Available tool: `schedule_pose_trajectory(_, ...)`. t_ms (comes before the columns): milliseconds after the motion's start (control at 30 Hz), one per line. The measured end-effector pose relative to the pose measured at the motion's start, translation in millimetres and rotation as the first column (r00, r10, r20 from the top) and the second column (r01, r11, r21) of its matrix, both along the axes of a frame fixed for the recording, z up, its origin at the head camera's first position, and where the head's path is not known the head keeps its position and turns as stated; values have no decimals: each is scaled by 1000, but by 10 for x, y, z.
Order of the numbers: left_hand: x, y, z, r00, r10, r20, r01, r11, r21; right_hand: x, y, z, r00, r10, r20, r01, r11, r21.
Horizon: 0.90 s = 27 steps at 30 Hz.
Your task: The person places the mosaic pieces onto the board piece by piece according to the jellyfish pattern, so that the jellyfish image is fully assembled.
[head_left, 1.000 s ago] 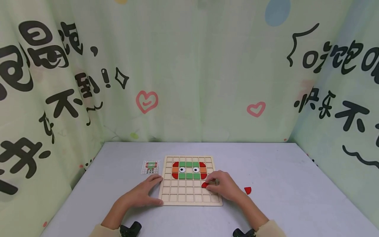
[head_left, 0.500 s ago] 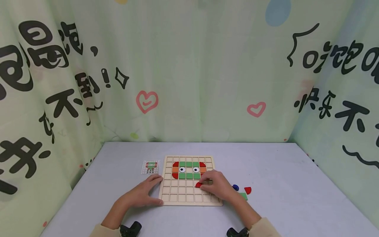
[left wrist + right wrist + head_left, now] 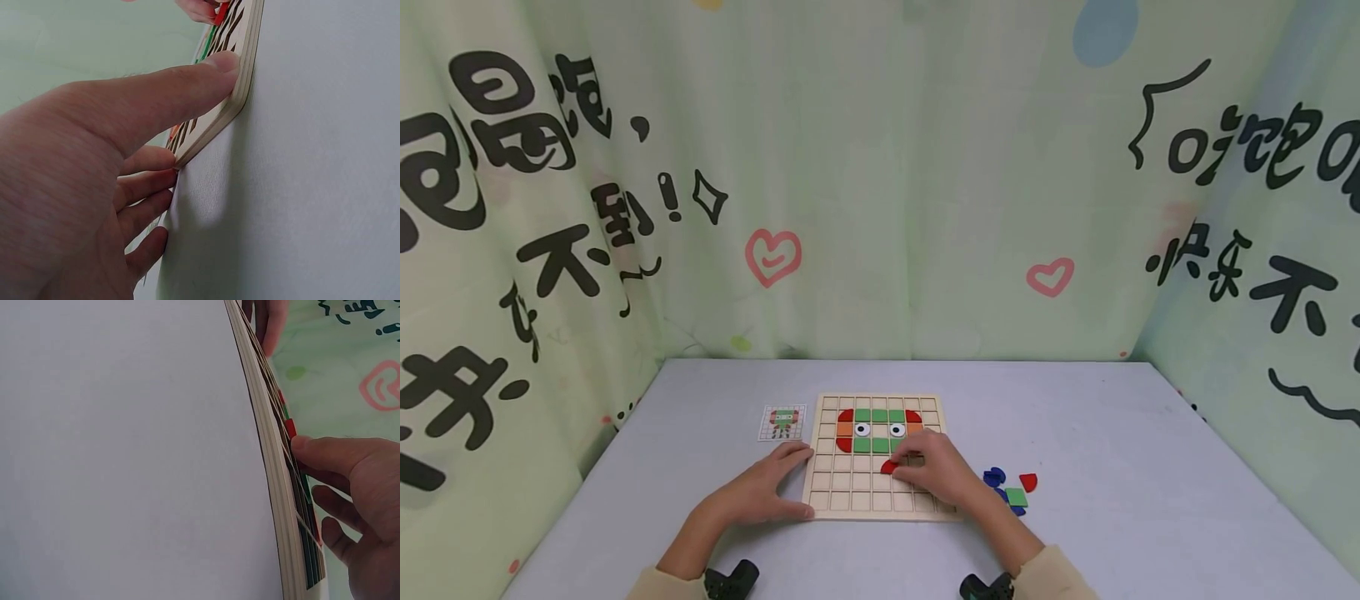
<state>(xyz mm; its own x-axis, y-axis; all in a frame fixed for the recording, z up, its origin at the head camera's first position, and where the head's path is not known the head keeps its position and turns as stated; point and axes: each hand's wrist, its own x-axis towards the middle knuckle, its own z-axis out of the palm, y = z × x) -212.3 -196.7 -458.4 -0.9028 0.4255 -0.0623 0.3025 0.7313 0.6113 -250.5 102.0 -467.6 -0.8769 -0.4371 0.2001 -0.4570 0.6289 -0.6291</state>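
In the head view a wooden grid board (image 3: pixel 842 503) lies on the table, its upper rows filled with red, orange and green pieces (image 3: pixel 871 446) and two round eye pieces (image 3: pixel 897 430). My right hand (image 3: pixel 934 468) pinches a red rounded-corner piece (image 3: pixel 888 467) between thumb and fingers, over the cells below the green row. The right wrist view shows this red piece (image 3: pixel 290 427) at the thumb tip, close over the board. My left hand (image 3: pixel 763 492) rests at the board's left side, thumb (image 3: pixel 219 65) on the near corner and straight fingers touching the left edge.
A small picture card (image 3: pixel 782 423) of a robot figure lies left of the board. On the right, partly behind my forearm, are several blue pieces (image 3: pixel 995 477), a green square (image 3: pixel 1016 497) and a red piece (image 3: pixel 1028 482). A printed curtain (image 3: pixel 865 167) stands behind the table.
My right hand has slid left across the board with the red piece. Its forearm now uncovers the blue and green pieces on the right. The left hand has stayed in place.
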Motion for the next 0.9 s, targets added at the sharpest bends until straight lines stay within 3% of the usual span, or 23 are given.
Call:
schedule_pose_trajectory(600,1,10,14,999,25,21,-25,1000,-1,-68,-251,6,996,68,-53,-68,998,0)
schedule_pose_trajectory(900,-3,1,-4,1000,10,9,-10,1000,-3,-90,-364,-2,997,74,-7,-75,997,-14)
